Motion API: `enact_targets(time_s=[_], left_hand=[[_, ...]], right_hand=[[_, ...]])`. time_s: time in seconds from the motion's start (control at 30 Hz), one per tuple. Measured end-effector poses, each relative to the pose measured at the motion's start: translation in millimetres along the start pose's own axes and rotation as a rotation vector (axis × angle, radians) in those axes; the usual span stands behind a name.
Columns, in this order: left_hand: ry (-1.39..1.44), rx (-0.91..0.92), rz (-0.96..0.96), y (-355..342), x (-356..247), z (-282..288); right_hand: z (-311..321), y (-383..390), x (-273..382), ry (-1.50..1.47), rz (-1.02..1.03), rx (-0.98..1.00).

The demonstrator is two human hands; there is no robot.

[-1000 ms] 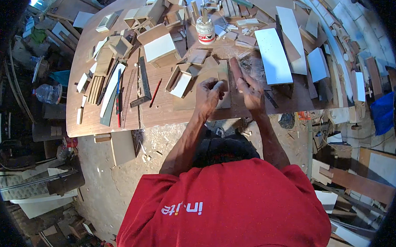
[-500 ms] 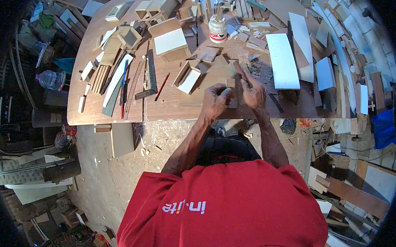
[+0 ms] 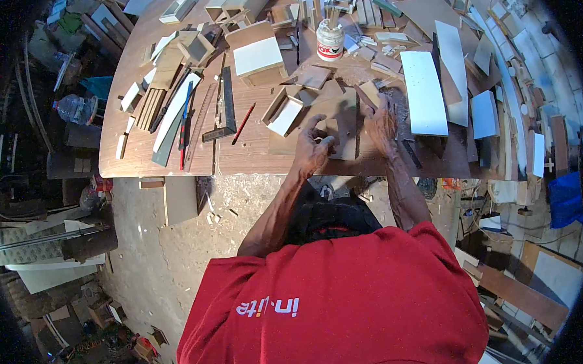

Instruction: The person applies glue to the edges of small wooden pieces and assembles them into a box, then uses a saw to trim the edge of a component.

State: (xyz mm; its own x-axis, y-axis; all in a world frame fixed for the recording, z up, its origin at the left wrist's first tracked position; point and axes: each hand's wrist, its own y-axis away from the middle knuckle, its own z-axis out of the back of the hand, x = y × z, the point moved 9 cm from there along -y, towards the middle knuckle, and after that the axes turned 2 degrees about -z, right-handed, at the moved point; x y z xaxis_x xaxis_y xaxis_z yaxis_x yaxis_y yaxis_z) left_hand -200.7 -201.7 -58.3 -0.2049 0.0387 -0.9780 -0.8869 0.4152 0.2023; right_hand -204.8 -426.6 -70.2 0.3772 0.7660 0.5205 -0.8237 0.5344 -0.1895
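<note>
Two hands now press on one brown wooden panel [image 3: 342, 124] near the front edge of my workbench [image 3: 238, 161]. A second ago my right hand [image 3: 381, 121] lay flat on the board with fingers stretched forward; now they are curled narrow over the panel's right edge, while my left hand [image 3: 313, 148] has closed on the lower left corner, thumb and fingers pinching it. The piece looks lined up and held in place, I judge. Around it the bench is crowded: a glue pot [image 3: 329, 40], a red pencil [image 3: 243, 123], a steel square [image 3: 226, 110], a long white board [image 3: 424, 93], small open boxes. Sawdust and offcuts cover the dirt floor [image 3: 197, 251] below.
</note>
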Motion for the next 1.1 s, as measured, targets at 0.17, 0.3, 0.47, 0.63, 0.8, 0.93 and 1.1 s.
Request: enact_targets(time_s=[0.17, 0.3, 0.47, 0.63, 0.8, 0.93, 1.1], left_hand=[[-0.024, 0.094, 0.049, -15, 36, -9], [-0.093, 0.149, 0.045, -24, 35, -18], [-0.149, 0.255, -0.016, -43, 52, -28], [-0.594, 0.306, -0.214, -52, 36, -44], [-0.905, 0.266, -0.346, -47, 18, -45], [-0.788, 0.341, -0.145, -53, 33, -33], [-0.756, 0.31, -0.381, -45, 22, -30]], right_hand=[[1, -8, 4, 0.127, 0.086, 0.058], [20, 1, -3, -0.05, -0.023, -0.011], [36, 37, -25, -0.27, -0.034, -0.1], [34, 70, -67, -0.258, -0.334, 0.098], [48, 96, -95, -0.366, -0.342, 0.007], [47, 108, -104, -0.454, -0.355, -0.005], [40, 110, -105, -0.508, -0.291, 0.033]])
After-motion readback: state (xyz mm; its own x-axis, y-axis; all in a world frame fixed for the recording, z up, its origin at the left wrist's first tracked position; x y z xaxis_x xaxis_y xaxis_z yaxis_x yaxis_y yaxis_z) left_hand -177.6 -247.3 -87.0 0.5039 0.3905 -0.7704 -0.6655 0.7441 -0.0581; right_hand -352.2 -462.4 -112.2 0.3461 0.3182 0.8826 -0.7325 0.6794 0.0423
